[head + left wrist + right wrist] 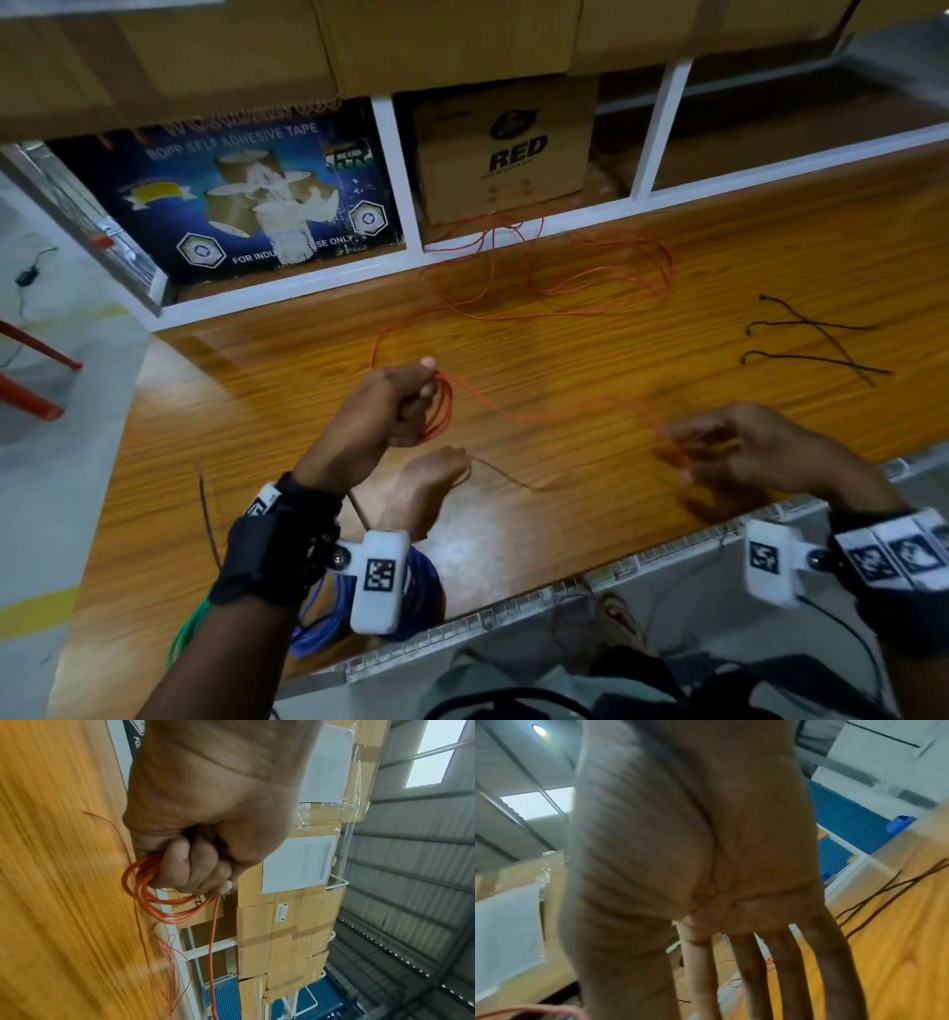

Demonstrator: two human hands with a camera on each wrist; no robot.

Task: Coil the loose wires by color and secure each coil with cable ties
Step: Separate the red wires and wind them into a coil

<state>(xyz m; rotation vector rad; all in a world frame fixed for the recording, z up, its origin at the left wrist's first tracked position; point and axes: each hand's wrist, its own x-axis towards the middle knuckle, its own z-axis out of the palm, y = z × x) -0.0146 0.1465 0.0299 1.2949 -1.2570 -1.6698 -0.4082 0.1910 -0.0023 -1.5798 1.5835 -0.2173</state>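
Wire (513,308): red, part-coiled
Left hand (390,406): grip clamped on loops
Right hand (760,447): fingers spread; slack best fed evenly

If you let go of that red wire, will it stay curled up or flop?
Probably flop: the red wire keeps its loops only inside the left hand. The rest sprawls loosely across the table, so it looks thin, light and bendy.

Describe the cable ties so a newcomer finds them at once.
Start at the wooden tabletop and look to its far right, beyond the right hand. Three black cable ties lie crossed there: thin, dark, short strips, unlike the long orange-red wire sprawled mid-table.
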